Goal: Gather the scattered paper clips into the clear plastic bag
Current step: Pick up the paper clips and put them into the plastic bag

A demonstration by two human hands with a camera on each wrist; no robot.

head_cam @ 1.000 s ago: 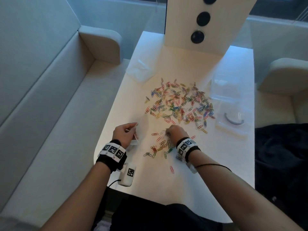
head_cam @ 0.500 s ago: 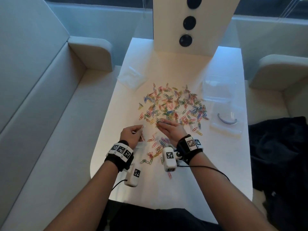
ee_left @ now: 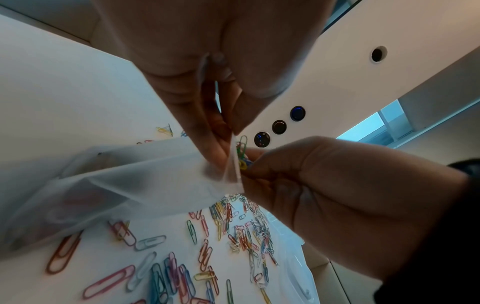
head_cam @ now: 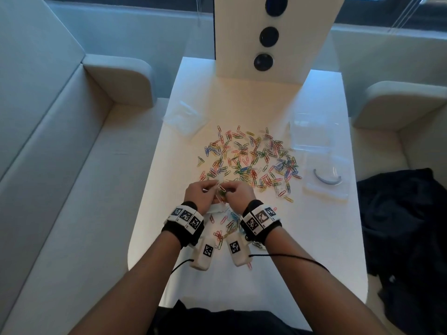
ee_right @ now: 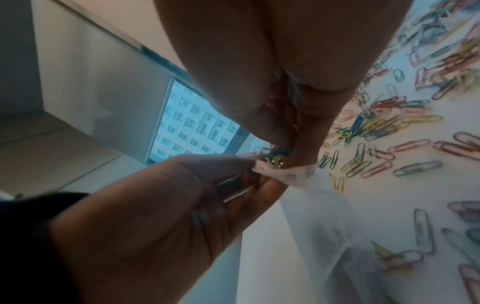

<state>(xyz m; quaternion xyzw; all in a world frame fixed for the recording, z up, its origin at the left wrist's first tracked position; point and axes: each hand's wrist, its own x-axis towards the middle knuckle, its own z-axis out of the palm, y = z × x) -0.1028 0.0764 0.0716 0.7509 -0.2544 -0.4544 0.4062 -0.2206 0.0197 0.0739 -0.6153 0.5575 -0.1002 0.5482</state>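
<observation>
Many coloured paper clips lie scattered mid-table, with a smaller cluster between my wrists. My left hand pinches the top edge of the clear plastic bag, which hangs down toward the table. My right hand pinches a small bunch of clips right at the bag's mouth, touching the left hand's fingertips. In the right wrist view the bunch sits between my right hand's fingertips, just above the bag. I cannot see what is inside the bag.
Other clear bags lie at the table's left and right; one on the right holds a grey curved piece. A white upright panel with black buttons stands at the far end. Dark clothing lies on the right seat.
My right hand has left the table with a bunch of clips and come up to the bag's mouth. My left hand has lifted the bag and moved right to meet it.
</observation>
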